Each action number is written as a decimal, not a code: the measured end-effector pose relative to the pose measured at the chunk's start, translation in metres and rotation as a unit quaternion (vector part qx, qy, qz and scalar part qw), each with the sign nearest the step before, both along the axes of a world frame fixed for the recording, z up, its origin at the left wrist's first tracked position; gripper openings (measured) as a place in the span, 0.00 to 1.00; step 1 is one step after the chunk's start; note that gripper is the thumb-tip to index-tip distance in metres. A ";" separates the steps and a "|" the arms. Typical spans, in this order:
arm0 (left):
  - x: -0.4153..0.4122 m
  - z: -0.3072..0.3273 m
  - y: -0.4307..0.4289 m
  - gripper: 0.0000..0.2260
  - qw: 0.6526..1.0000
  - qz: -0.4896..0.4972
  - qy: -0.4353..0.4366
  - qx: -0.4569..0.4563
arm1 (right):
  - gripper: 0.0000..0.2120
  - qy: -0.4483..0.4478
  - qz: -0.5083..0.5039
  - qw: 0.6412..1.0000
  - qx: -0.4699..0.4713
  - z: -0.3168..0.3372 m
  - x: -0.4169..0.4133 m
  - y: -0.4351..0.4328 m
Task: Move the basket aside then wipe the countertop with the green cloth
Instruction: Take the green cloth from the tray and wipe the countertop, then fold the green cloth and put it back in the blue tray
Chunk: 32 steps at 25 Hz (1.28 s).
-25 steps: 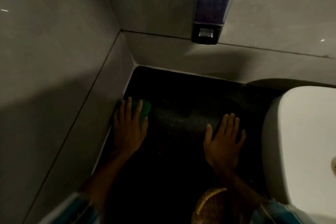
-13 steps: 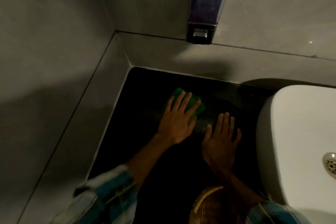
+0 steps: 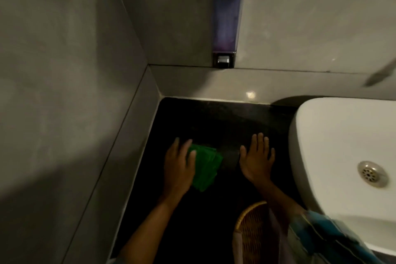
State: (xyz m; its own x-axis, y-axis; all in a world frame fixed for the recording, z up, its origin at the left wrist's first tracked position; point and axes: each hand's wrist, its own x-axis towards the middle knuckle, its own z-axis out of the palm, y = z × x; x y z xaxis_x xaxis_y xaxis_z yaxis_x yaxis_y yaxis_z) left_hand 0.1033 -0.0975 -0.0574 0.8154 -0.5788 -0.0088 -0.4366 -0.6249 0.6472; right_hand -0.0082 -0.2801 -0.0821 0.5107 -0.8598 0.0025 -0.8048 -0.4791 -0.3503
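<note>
A folded green cloth (image 3: 205,168) lies flat on the black countertop (image 3: 214,122). My left hand (image 3: 179,166) presses down on the cloth's left part, fingers spread over it. My right hand (image 3: 257,157) rests palm down on the bare counter to the right of the cloth, holding nothing. A woven wicker basket (image 3: 251,236) stands at the near edge of the counter, under my right forearm, partly cut off by the frame.
A white basin (image 3: 334,139) with a metal drain (image 3: 369,174) fills the right side. Grey tiled walls close the counter at the left and back. A wall-mounted soap dispenser (image 3: 226,21) hangs above the back corner.
My left hand has slid the cloth from the left wall out to the middle of the counter, then back toward me and leftward. My right hand has stayed flat in place.
</note>
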 end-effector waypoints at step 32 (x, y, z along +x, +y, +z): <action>-0.526 0.071 -0.389 0.21 0.923 -0.361 0.129 -0.039 | 0.13 -0.209 -0.166 0.957 0.114 0.091 -0.552 -0.279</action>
